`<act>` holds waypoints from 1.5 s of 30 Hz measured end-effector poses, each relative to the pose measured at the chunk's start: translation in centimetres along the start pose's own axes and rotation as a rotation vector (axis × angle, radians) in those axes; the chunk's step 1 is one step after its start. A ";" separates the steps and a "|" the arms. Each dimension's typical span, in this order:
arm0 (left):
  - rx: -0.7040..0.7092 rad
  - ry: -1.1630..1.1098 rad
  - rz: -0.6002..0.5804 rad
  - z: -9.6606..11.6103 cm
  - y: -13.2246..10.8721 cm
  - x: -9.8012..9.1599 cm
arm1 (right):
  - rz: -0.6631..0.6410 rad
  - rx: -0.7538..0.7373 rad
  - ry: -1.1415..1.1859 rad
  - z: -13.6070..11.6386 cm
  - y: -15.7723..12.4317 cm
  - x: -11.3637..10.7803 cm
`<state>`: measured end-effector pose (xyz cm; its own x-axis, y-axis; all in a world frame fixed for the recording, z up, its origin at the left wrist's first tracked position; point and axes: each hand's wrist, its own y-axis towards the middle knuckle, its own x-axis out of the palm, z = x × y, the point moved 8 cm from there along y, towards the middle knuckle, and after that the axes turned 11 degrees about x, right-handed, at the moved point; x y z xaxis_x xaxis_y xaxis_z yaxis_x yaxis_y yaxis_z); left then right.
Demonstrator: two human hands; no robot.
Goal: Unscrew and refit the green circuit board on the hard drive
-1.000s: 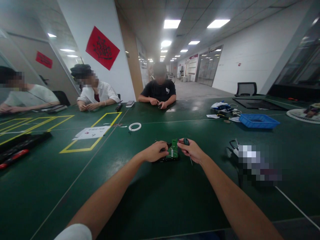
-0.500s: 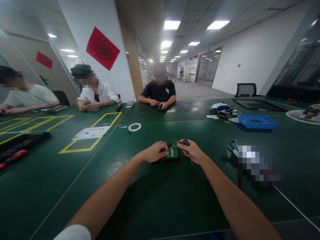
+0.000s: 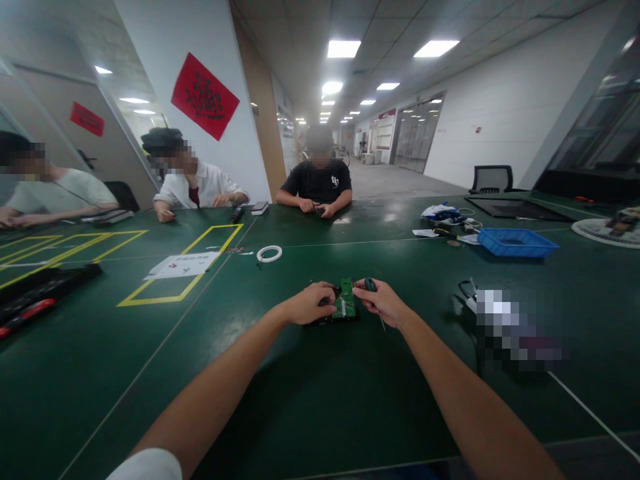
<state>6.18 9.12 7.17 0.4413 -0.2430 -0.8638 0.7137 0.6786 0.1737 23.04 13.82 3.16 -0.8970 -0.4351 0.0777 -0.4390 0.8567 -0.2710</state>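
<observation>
Black brush characters [image 3: 205, 99] across the red diamond poster [image 3: 205, 95] on the white pillar [image 3: 205, 33], a white emblem [image 3: 335, 180] on the black T-shirt [image 3: 310, 181], print [image 3: 193, 257] on the paper sheet [image 3: 183, 266], and none of it readable!

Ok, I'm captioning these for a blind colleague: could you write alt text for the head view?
A person's left-hand grip rests on a dark device topped by a green circuit board, while the right-hand grip, close beside the board, holds a screwdriver-like tool. Three other people sit across the green table; a blue tray lies to the right.
</observation>
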 end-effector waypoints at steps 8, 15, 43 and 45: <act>-0.032 0.049 0.009 -0.8 -0.1 0.3 | 0.127 -0.044 -0.214 0.1 0.1 0.0; -0.059 0.026 0.057 -1.2 0.1 0.1 | 0.196 -0.051 -0.386 0.1 0.2 0.0; -0.017 0.019 0.031 -1.4 -0.1 0.5 | 0.384 -0.021 -0.662 0.2 0.6 -2.9; -0.019 0.016 0.037 -1.6 -0.1 0.6 | 0.368 -0.002 -0.663 0.4 0.6 -2.9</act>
<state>5.47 10.01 5.92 0.4586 -0.2062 -0.8644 0.6862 0.7002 0.1970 25.41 15.48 2.41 -0.7673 -0.1955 -0.6108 -0.1178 0.9791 -0.1656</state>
